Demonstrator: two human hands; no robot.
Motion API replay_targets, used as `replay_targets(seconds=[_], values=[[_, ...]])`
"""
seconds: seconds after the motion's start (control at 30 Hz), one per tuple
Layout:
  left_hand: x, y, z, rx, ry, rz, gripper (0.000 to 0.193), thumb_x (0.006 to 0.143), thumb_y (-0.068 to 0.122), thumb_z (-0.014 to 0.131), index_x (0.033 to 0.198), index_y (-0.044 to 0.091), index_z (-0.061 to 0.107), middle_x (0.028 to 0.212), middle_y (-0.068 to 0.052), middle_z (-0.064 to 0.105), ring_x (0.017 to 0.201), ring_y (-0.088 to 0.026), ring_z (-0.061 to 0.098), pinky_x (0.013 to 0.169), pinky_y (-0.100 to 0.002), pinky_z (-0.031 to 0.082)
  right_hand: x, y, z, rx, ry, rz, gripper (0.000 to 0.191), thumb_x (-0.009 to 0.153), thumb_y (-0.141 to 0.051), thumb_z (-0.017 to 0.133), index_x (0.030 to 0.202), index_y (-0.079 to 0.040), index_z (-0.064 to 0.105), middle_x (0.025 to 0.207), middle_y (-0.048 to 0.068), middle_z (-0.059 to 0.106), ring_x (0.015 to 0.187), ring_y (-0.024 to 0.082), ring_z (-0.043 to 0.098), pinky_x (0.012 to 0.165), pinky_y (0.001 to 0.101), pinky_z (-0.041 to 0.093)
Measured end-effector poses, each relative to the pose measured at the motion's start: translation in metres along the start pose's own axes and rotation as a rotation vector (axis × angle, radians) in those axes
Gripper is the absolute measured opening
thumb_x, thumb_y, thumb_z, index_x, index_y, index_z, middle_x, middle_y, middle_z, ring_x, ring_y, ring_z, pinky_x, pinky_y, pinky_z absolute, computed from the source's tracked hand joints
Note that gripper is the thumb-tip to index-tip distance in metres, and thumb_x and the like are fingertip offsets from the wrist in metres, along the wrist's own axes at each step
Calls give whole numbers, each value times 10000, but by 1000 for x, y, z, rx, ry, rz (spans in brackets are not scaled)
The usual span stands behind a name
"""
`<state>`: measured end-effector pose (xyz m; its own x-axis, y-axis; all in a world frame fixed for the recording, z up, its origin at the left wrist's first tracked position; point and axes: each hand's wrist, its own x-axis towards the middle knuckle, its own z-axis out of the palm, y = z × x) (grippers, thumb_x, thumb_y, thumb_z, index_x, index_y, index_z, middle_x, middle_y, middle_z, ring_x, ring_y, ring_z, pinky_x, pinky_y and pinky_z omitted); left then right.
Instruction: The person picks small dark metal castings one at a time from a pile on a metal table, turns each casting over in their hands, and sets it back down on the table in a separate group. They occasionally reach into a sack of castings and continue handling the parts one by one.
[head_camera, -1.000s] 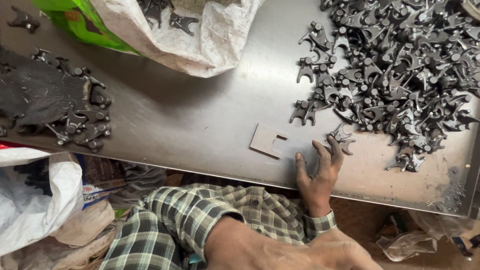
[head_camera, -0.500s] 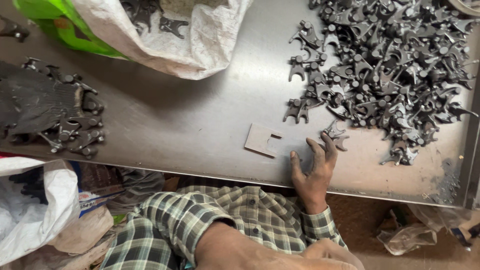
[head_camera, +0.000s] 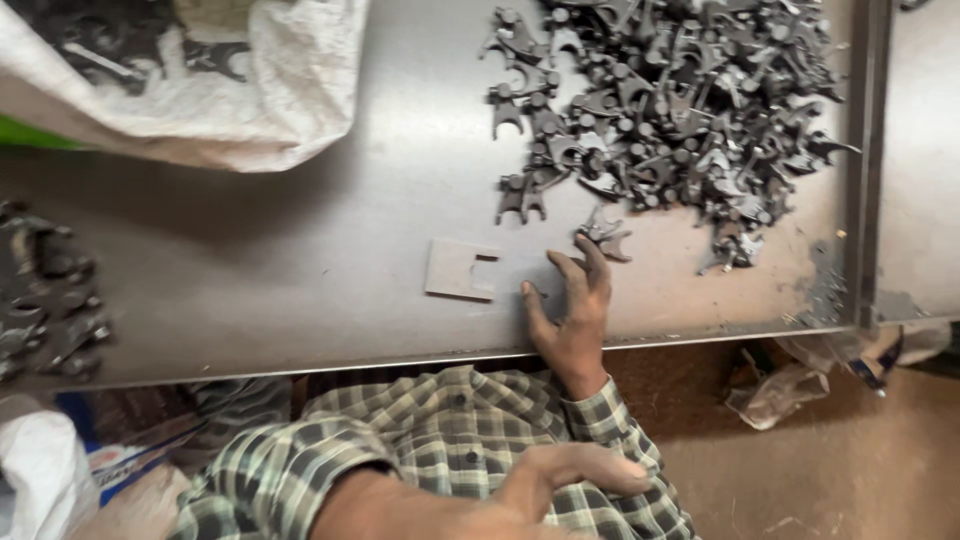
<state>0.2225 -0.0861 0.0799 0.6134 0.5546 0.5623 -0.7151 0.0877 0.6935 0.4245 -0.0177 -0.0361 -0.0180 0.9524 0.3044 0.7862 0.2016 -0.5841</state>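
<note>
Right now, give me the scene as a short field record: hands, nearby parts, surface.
right hand: flat on the metal table, fingers spread, holding nothing
left hand: off the table, resting at the lap over the plaid shirt, empty
nearest part: single forked metal piece just beyond the fingertips
beside hand: flat notched plate, apart from the thumb
far right: large pile of dark metal forgings
far left: white woven sack; smaller heap of forgings

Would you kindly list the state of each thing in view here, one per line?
Right hand: flat on the table, fingers spread, empty.
Left hand: off the table, empty.
Notched gauge plate: lying flat, untouched.
Forked metal part: loose at the fingertips.
Parts heap: piled loose.
White sack: open, slumped.
</note>
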Motion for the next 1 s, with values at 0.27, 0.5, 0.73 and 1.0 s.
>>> replay_targets(seconds=[0.27, 0.5, 0.73, 1.0], values=[[14, 8, -1, -518, 86, -233, 455, 1142, 388, 446, 1526, 157, 524, 1495, -61, 549, 1410, -196, 488, 1312, -406, 206, 2, -1, 0, 7, 10, 2, 478, 878, -146, 809, 1303, -46, 614, 1492, 229, 443, 1348, 400, 493, 1122, 478, 451], [54, 22, -16, 150, 409, 312, 267, 1015, 203, 595, 1241, 103, 696, 1208, -74, 636, 1089, -129, 631, 951, -312, 554, 0, -3, -3, 46, 33, 8, 472, 904, -144, 804, 1327, -63, 611, 1499, 206, 446, 1381, 389, 496, 1144, 477, 463], [29, 7, -74, 783, 460, 167, 474, 776, -121, 594, 1172, 124, 679, 1066, -71, 592, 855, -100, 594, 628, -198, 549, 2, 0, -2, 18, 24, -46, 504, 887, -155, 807, 1332, -54, 594, 1497, 216, 416, 1400, 411, 456, 1158, 503, 448], [-10, 1, -93, 1020, 622, -96, 513, 683, -149, 548, 1086, 114, 725, 877, -17, 584, 688, -82, 547, 572, -236, 474, 0, -1, -4, 58, -10, 24, 479, 898, -137, 795, 1328, -59, 599, 1500, 217, 419, 1365, 378, 501, 1125, 471, 477]])
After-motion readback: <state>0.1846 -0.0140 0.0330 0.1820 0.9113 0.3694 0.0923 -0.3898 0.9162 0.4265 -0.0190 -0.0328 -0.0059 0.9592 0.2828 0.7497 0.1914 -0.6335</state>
